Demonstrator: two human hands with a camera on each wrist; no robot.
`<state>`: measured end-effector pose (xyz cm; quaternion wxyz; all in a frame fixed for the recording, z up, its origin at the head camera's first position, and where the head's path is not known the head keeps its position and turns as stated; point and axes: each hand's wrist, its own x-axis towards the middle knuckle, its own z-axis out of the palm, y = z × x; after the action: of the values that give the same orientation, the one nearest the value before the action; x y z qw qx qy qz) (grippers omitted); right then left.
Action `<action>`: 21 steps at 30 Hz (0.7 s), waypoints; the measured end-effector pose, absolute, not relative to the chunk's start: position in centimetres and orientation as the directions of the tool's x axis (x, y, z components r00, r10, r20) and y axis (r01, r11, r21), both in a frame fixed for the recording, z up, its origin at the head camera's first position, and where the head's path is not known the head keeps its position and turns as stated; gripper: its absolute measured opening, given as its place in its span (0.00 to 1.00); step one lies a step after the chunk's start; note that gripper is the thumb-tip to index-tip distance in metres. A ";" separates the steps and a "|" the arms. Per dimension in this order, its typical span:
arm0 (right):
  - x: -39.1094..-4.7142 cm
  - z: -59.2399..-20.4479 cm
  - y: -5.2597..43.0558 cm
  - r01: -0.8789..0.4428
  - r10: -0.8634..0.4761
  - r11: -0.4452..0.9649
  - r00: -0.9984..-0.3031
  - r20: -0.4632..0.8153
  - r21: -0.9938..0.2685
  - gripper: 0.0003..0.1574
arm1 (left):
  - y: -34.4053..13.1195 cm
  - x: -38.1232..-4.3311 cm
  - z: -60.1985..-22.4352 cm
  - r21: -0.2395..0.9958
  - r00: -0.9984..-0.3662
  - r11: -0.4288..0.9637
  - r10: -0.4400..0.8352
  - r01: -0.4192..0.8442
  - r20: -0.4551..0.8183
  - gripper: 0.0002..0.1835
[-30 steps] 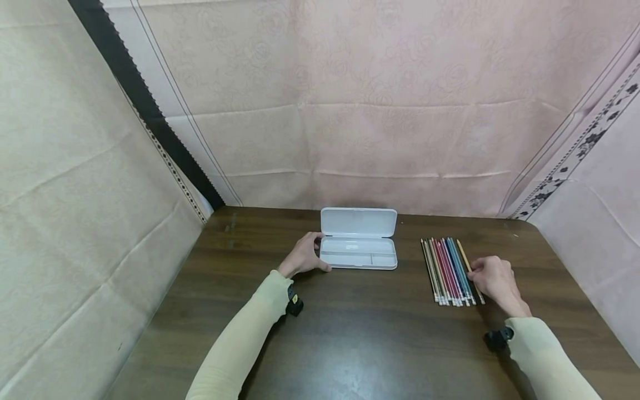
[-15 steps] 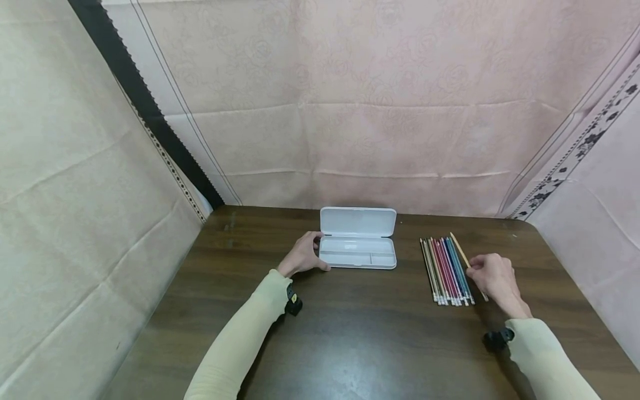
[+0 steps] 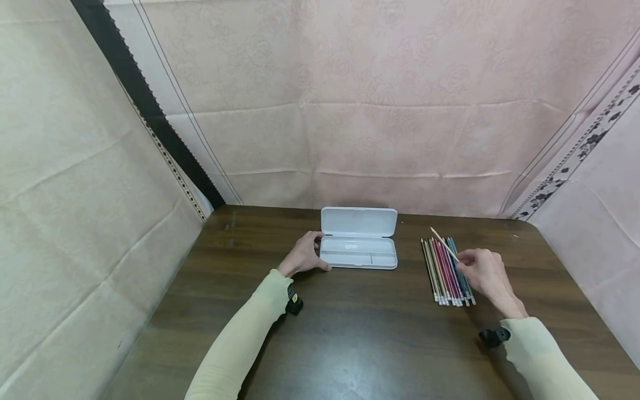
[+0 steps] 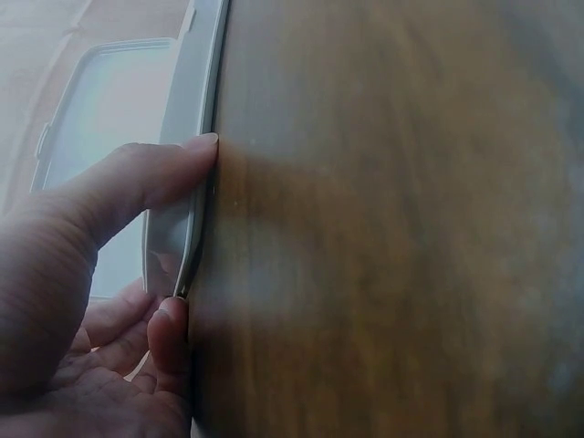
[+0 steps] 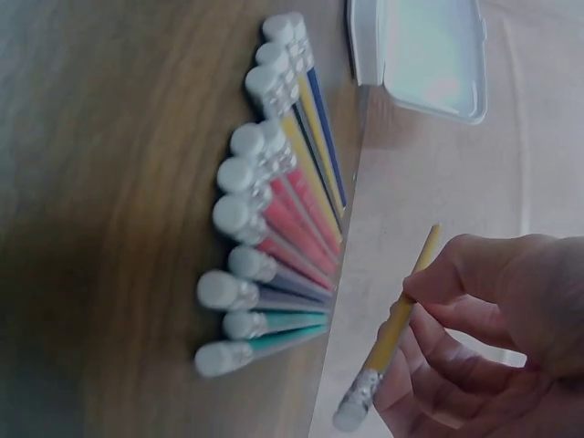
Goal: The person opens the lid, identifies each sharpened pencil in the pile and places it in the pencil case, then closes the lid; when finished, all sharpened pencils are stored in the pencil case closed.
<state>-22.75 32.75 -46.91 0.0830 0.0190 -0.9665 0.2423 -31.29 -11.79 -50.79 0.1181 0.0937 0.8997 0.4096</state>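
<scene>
A white pencil case [image 3: 345, 259] lies with its lid [image 3: 358, 222] raised at the back of the table. My left hand [image 3: 303, 256] grips its left end, the thumb along the front side and the fingers round the corner, as the left wrist view shows. In my right hand [image 3: 489, 273], thumb and fingertips pinch a yellow pencil [image 5: 391, 338] with a white eraser. This pencil slants point-up above a row of coloured pencils [image 3: 445, 278] with white erasers, which lie side by side on the table to the right of the case.
The case's tray has a long divider and a short cross-wall at the right. The brown wooden table [image 3: 320, 333] ends at a pale cloth wall [image 3: 370, 139] behind, with more cloth at both sides.
My right hand has lifted the yellow pencil from the right end of the row and carried it left, tilting it over the other pencils. The left hand and case stay put.
</scene>
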 end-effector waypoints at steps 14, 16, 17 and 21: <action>-22.8 -46.4 30.7 -0.170 -0.098 0.856 -0.981 0.169 -0.489 0.10 | -11.8 -31.3 -51.0 0.762 -0.955 0.643 0.265 0.075 -0.130 0.52; -22.8 -46.4 30.4 -0.183 -0.108 0.853 -0.978 0.179 -0.489 0.10 | -11.8 -31.3 -51.0 0.764 -0.955 0.642 0.266 0.073 -0.132 0.52; -22.8 -46.3 30.3 -0.187 -0.112 0.849 -0.977 0.179 -0.493 0.11 | -11.8 -31.3 -51.0 0.763 -0.955 0.642 0.266 0.073 -0.132 0.52; -22.9 -46.1 29.7 -0.211 -0.126 0.838 -0.972 0.199 -0.503 0.10 | -11.8 -31.3 -51.0 0.758 -0.954 0.647 0.271 0.082 -0.128 0.53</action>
<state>-22.86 29.74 -46.09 0.0792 0.0882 -0.9554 0.2704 -31.34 -11.84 -51.05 0.1154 0.0981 0.9002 0.4083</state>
